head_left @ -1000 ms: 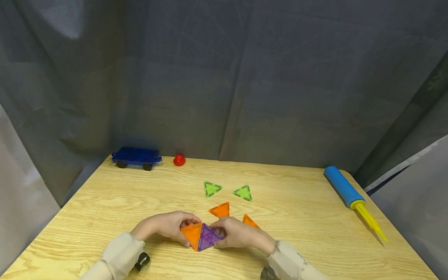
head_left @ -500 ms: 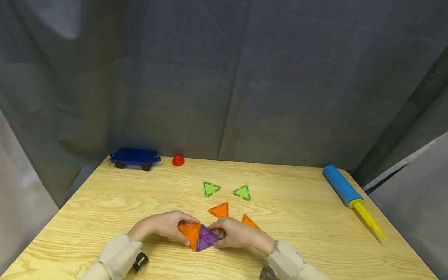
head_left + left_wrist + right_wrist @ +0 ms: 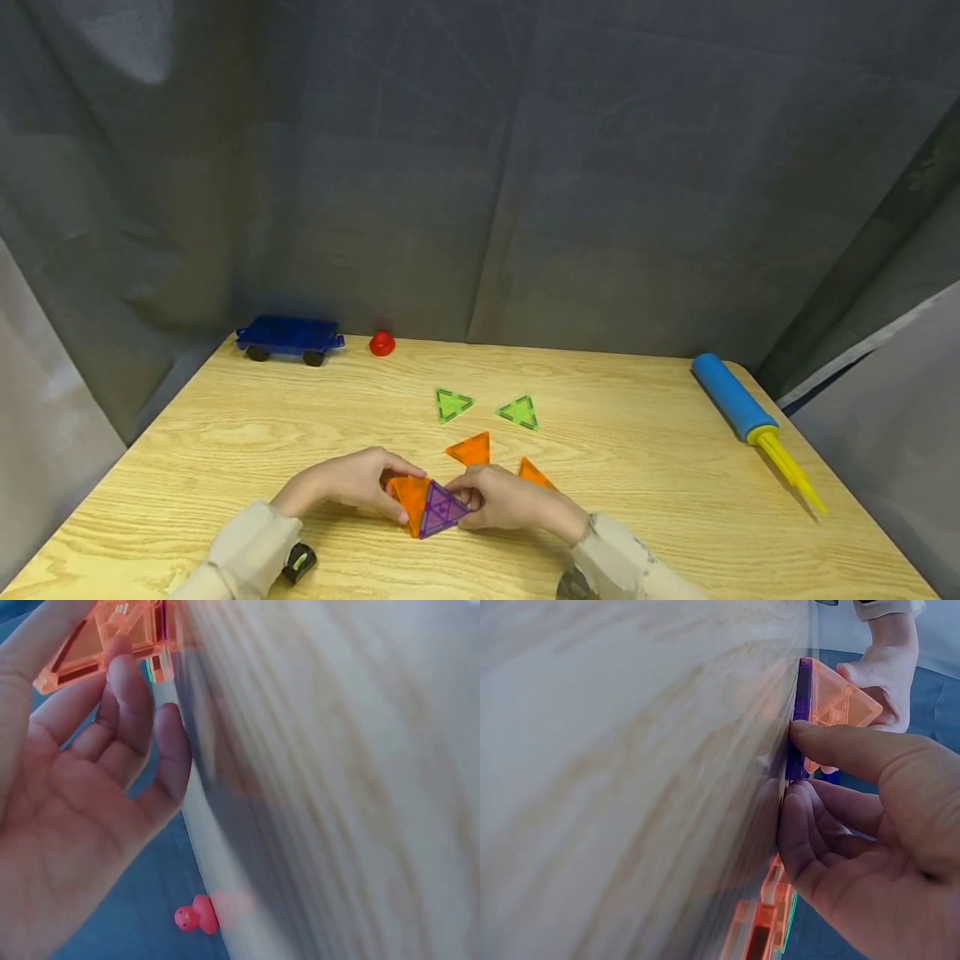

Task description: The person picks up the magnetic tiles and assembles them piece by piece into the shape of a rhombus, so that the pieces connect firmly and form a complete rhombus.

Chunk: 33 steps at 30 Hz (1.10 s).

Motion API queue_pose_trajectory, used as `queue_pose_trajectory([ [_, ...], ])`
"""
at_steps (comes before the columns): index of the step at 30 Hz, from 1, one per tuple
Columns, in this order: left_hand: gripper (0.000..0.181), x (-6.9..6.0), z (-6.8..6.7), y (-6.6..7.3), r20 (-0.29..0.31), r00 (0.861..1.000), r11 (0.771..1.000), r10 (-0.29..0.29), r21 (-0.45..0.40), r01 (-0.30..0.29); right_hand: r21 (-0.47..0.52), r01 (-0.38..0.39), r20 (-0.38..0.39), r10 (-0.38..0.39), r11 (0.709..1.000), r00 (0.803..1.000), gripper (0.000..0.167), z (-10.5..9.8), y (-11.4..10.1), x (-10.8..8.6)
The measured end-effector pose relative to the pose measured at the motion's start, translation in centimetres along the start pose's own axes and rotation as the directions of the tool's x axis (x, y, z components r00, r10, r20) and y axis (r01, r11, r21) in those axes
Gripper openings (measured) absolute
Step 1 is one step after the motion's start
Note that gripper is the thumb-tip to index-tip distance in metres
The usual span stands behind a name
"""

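Observation:
My left hand (image 3: pixel 362 482) pinches an orange triangular magnetic tile (image 3: pixel 409 502) between thumb and fingers. In the right wrist view that orange tile (image 3: pixel 849 697) stands up from the table along the edge of a purple triangular magnetic tile (image 3: pixel 442 510). The purple tile (image 3: pixel 798 754) lies flat, with my right hand (image 3: pixel 504 498) pinching its right corner. Whether a second orange tile is behind the held one I cannot tell. Beyond the right hand lies another orange tile (image 3: pixel 472 448), partly hidden by it, and one more orange tile (image 3: pixel 534 473) shows behind the wrist.
Two green triangular tiles (image 3: pixel 453 405) lie farther back on the wooden table (image 3: pixel 622 433). Along the back edge stand a blue wheeled car base (image 3: pixel 288 335) and a small red toy figure (image 3: pixel 382 343). A blue and yellow hand pump (image 3: pixel 738 404) lies at the right edge.
The orange tile in my left hand has tilted up slightly against the purple one. My right hand keeps its place on the purple tile.

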<state>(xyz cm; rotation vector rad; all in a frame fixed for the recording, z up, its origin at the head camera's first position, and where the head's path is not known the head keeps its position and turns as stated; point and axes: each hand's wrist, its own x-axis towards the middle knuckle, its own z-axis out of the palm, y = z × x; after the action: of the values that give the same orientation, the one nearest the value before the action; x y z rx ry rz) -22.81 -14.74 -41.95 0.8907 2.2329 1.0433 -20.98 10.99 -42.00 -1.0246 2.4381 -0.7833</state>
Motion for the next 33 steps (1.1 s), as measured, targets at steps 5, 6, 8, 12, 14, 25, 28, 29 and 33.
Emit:
queue_pose_trajectory([
  [5, 0.054, -0.12, 0.05, 0.02, -0.022, 1.000, 0.999, -0.013, -0.031, 0.013, 0.027, 0.000, 0.005, 0.000, 1.000, 1.000, 0.044, 0.04, 0.07, 0.01],
  [6, 0.054, -0.13, 0.06, 0.02, -0.025, 1.000, 0.999, -0.016, -0.031, 0.015, 0.030, 0.001, 0.006, -0.002, 1.000, 1.000, 0.044, 0.04, 0.07, 0.01],
  [8, 0.053, -0.16, 0.06, 0.03, -0.030, 0.999, 0.999, -0.016, -0.034, 0.015, 0.036, 0.002, 0.005, -0.003, 0.999, 1.000, 0.044, 0.03, 0.05, 0.00],
  [12, 0.052, -0.18, 0.03, 0.05, -0.035, 0.999, 0.999, -0.014, -0.029, 0.013, 0.033, 0.002, 0.007, -0.003, 0.999, 1.000, 0.044, 0.02, -0.03, 0.02],
  [14, 0.052, -0.19, 0.02, 0.06, -0.036, 0.999, 1.000, -0.012, -0.023, 0.012, 0.029, 0.001, 0.009, -0.001, 1.000, 1.000, 0.044, 0.01, -0.08, 0.03],
  [25, 0.054, -0.42, -0.02, 0.06, -0.035, 0.999, 1.000, 0.001, 0.019, -0.001, 0.055, -0.008, 0.015, 0.007, 0.998, 1.000, 0.044, -0.01, -0.11, 0.15],
  [28, 0.054, -0.49, -0.06, 0.03, -0.039, 0.999, 1.000, 0.002, 0.024, -0.001, 0.050, -0.005, 0.016, 0.004, 0.999, 1.000, 0.044, -0.07, -0.20, 0.09],
  [29, 0.053, -0.51, -0.07, 0.03, -0.040, 0.999, 1.000, 0.001, 0.022, 0.000, 0.055, -0.005, 0.017, 0.004, 0.998, 1.000, 0.044, -0.10, -0.20, 0.07],
  [33, 0.052, -0.53, -0.08, 0.09, -0.042, 0.999, 1.000, -0.006, 0.009, 0.006, 0.076, 0.003, 0.012, -0.003, 0.997, 1.000, 0.045, -0.36, 0.11, 0.09],
])
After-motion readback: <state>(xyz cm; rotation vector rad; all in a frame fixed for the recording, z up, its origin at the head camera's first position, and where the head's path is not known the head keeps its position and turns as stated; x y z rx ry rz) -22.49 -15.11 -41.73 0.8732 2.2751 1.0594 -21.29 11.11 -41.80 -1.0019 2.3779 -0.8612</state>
